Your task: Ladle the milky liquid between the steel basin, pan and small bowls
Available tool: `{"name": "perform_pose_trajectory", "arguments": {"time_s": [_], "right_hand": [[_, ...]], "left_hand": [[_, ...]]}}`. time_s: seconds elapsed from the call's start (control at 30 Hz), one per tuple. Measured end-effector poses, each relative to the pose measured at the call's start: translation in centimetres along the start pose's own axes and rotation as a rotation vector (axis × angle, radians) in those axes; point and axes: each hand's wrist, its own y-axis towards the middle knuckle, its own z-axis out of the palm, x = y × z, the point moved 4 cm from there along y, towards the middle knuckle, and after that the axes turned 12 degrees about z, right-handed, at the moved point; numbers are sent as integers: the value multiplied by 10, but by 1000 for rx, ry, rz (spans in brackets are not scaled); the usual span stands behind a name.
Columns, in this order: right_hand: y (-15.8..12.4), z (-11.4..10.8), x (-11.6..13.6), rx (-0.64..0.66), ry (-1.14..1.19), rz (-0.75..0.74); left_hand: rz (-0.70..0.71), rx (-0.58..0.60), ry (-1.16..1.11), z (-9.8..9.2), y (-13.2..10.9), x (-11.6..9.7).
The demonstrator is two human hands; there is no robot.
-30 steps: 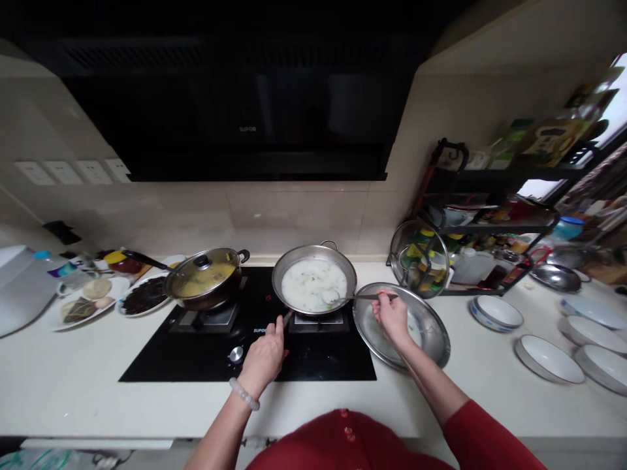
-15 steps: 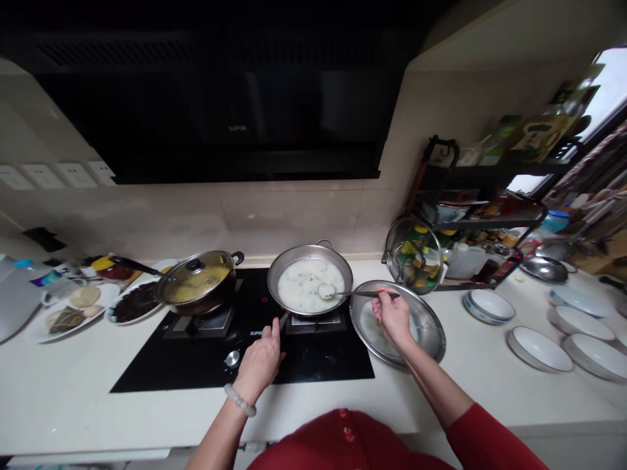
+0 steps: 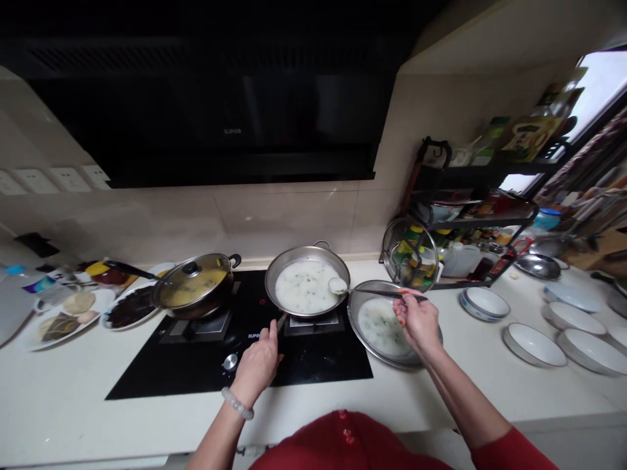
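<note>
So the right hand point(image 3: 418, 321)'s clamped round a ladle point(image 3: 365, 292), scoop at the pan point(image 3: 272, 279)'s right rim, left hand point(image 3: 257, 362) over the pan's handle point(image 3: 281, 321), can't tell how closed.

A round metal pan point(image 3: 270, 281) is holding white, green-flecked soup point(image 3: 306, 290). A wide metal basin point(image 3: 353, 314) beside it is holding more. A ladle point(image 3: 338, 286) is extending over the basin, its soup-filled bowl at the pan's right rim.

right hand point(image 3: 417, 321) holds ladle point(image 3: 337, 286) at edge of pan point(image 3: 298, 254); left hand point(image 3: 257, 364) grips handle point(image 3: 281, 320).
</note>
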Motion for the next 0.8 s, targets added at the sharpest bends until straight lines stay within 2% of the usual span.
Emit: {"name": "perform_pose_trajectory", "arguments": {"time_s": [0.17,0.33,0.43,0.53,0.6,0.67,0.73,0.8], "right_hand": [[-4,-42,17,-99,69,-4],[-9,-86,4,-199,-80,-76],[-16,-104,-10,-164,-368,-265],[-29,-112,-14,-76,-689,-626],[-40,-114,-12,9,-810,-865],[-51,-116,-9,106,-872,-1025],[-57,-116,-7,167,-908,-1075],[-57,-115,-7,160,-882,-1004]], "left_hand": [[18,-10,4,4,0,2],[27,-17,28,8,1,3],[25,-16,31,6,1,2],[19,-18,28,4,0,1],[18,-14,24,3,0,1],[17,-7,22,3,0,1],[15,-1,24,4,1,2],[17,-1,26,5,1,2]]}}
